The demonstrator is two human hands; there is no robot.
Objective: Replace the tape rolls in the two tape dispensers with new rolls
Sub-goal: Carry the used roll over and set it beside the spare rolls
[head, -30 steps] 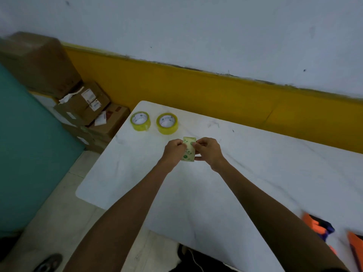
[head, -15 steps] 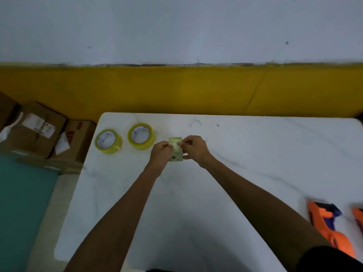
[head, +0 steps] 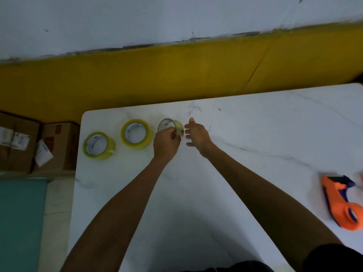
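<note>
**Tape core held at the far side of the desk**

Nearly spent roll of pale tape (head: pixel 172 126), mostly a bare ring, sits gripped in my left hand (head: pixel 166 142) at the far side of the white marble desk (head: pixel 196 193). My right hand (head: pixel 196 134) hovers just beside it, fingers spread, holding nothing. Two full yellow tape rolls (head: pixel 135 134) (head: pixel 98 145) lie flat to the left. An orange plastic tape dispenser (head: pixel 342 203) rests well apart at the right edge.

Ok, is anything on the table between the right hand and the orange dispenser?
Nothing visible. The right hand, fingers spread, is beside the nearly empty tape roll that the left hand holds. Bare white marble table runs from there to the orange tape dispenser at the right edge.
</note>
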